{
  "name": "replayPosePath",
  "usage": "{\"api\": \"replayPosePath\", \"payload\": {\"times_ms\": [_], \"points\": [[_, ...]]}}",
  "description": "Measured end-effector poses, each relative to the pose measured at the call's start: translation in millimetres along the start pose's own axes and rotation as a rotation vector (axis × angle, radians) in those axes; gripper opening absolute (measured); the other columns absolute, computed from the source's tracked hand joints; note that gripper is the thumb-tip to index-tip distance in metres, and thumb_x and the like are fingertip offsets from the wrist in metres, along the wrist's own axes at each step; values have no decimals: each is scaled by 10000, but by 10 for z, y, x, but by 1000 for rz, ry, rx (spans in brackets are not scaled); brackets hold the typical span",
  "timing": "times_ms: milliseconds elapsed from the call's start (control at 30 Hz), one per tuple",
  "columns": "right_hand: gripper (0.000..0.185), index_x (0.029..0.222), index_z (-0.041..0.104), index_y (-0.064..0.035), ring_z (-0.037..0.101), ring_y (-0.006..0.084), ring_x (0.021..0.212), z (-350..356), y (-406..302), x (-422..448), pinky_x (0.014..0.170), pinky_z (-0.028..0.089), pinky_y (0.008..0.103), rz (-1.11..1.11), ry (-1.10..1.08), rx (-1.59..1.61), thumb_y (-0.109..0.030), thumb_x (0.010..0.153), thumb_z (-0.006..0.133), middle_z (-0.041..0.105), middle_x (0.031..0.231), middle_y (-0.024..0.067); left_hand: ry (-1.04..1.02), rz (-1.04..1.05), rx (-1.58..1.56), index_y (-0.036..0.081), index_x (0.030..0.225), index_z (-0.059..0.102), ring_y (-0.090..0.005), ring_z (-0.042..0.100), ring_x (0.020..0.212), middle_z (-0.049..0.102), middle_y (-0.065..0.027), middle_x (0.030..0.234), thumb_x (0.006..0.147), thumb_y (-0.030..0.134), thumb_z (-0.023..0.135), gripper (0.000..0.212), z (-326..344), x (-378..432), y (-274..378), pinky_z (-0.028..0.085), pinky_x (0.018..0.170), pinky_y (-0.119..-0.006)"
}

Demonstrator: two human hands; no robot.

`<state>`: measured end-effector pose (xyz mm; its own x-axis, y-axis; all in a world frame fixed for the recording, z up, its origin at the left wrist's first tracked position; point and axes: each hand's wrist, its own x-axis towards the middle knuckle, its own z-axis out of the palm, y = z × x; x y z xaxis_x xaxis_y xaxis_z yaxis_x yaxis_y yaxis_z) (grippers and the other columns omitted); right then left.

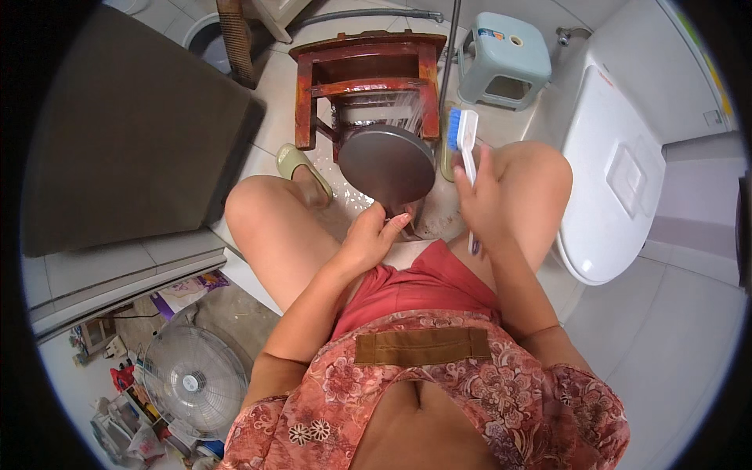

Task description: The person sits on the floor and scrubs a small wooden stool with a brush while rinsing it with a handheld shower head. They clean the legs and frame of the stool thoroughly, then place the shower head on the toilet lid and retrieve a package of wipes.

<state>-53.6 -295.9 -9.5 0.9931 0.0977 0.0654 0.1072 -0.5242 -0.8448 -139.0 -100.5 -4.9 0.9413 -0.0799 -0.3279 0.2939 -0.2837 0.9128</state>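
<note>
My left hand [369,236] grips the handle of a large round dark shower head [385,164], whose broad back faces up at me. Water streams [406,110] from its far edge onto a wet reddish-brown wooden chair or stool [365,87]. That piece of furniture stands or lies on the tiled floor in front of me; its exact posture is hard to tell. In my right hand [484,202] is a white-handled scrub brush [467,132] with blue bristles, held up near my right knee, apart from the wood.
A pale blue plastic stool [510,56] and a white toilet [617,176] stand to the right. Left is a dark panel [135,129], with a bucket [212,44] behind it. A grey hose [364,14] runs along the back. An electric fan [194,379] sits beyond the threshold.
</note>
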Motion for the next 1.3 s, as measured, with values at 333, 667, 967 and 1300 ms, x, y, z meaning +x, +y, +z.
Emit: {"api": "replayPosePath", "payload": {"times_ms": [333,667,967,1300], "points": [[525,1345,399,10,640,420,776,243,-26,306,700,517,473,-38,-375,-703,-56,826,449,617,942,305,23,126,-311,27,1072,442,-171,575,822,581,-78,897,997,350,399,334,-19,202,-320,477,766,-313],[572,1372,354,-3,642,385,722,365,52,1063,650,510,483,-125,-410,-898,-54,813,466,639,798,246,28,76,-547,49,1012,393,-167,591,770,554,-69,843,999,393,360,346,-179,330,-206,509,730,-307],[495,1358,351,14,633,401,783,450,137,1070,657,499,497,-186,-280,-831,-73,873,396,621,915,272,108,143,-367,32,1025,416,-152,586,737,557,-61,821,1000,350,385,320,-280,422,-119,497,691,-291],[571,1378,341,10,636,393,731,276,8,376,595,509,484,-147,-412,-876,-19,817,445,630,807,257,122,147,-474,33,1031,414,-139,572,717,555,-60,796,998,334,397,304,-268,418,-109,486,671,-281]]}}
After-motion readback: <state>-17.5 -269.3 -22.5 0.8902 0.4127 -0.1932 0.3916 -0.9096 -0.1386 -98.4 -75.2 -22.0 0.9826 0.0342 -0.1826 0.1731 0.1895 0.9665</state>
